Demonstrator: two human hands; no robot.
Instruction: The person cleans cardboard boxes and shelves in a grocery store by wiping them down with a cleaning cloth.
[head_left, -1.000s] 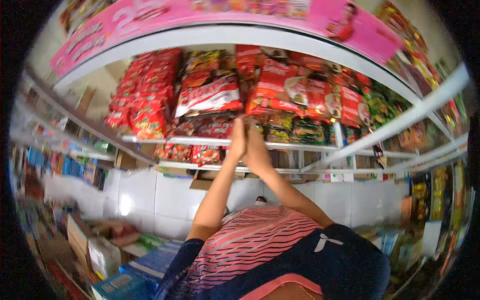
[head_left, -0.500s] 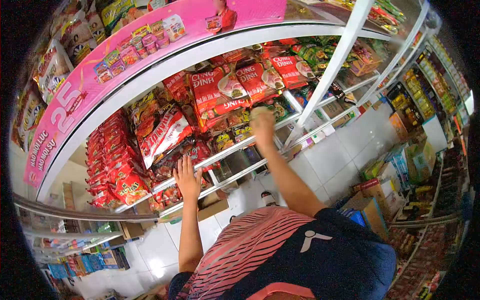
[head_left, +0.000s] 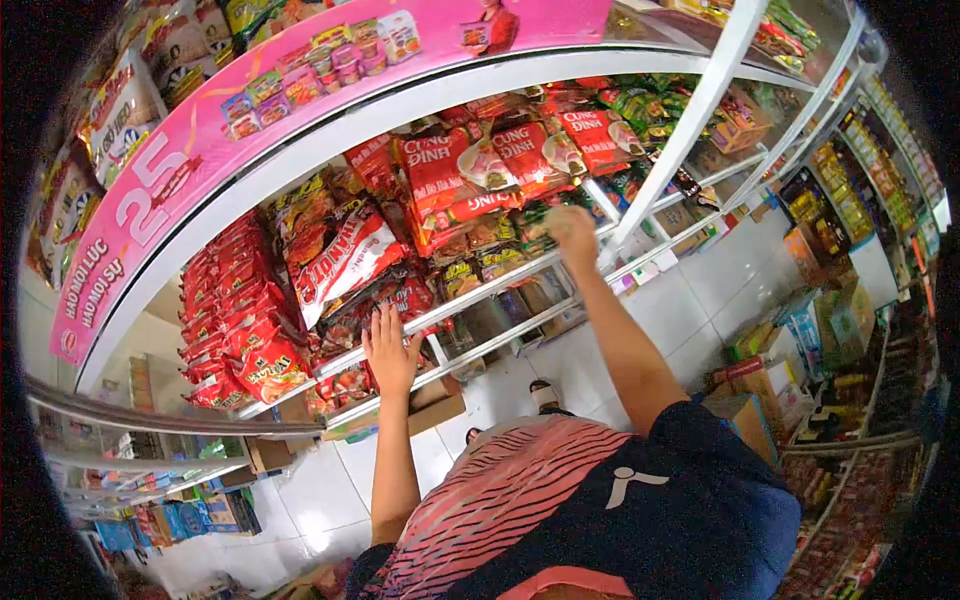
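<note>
My left hand [head_left: 391,350] lies with spread fingers against the white front rail [head_left: 470,298] of the shelf, holding nothing. Behind its fingertips are dark red noodle packets [head_left: 400,290]. My right hand [head_left: 572,232] is over the shelf's front edge, beside green packets [head_left: 535,218]; its fingers are blurred, and I cannot make out whether they hold anything. Red CUNG DINH bags [head_left: 455,170] stand upright to the left of and behind that hand. A red-and-white bag [head_left: 350,260] leans on the packets to the left.
A stack of red noodle packets [head_left: 235,320] fills the shelf's left end. A white upright post [head_left: 690,130] stands right of my right hand. Above runs a pink banner [head_left: 200,165]. Cardboard boxes [head_left: 770,385] sit on the tiled floor [head_left: 690,300] at the right.
The view has shifted, so the shelf and both hands appear farther right. My right hand stays near the green packets; my left hand remains on the rail.
</note>
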